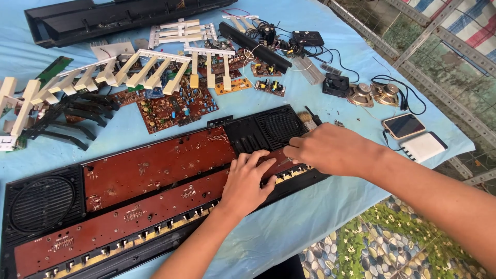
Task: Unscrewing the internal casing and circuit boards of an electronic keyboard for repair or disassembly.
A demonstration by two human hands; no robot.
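Nearest, left hand (pixel 245 181) flat on red board (pixel 155 170), fingers (pixel 261 164) spread, holding nothing; board long axis runs left-right inside black keyboard shell (pixel 41 201). Right hand (pixel 330 150) at board right end, fingertips (pixel 290 150) pinched together, on what cannot tell. Beyond: loose circuit boards (pixel 175 106), white key strips (pixel 150 70), speakers (pixel 372 94), phone (pixel 404 125)

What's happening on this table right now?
A person has an opened electronic keyboard case lying on a blue cloth. The left hand rests flat on the long reddish-brown circuit board, and the right hand presses on the board's right end by the speaker grille. Removed white key strips, smaller circuit boards and two loose speakers lie behind.
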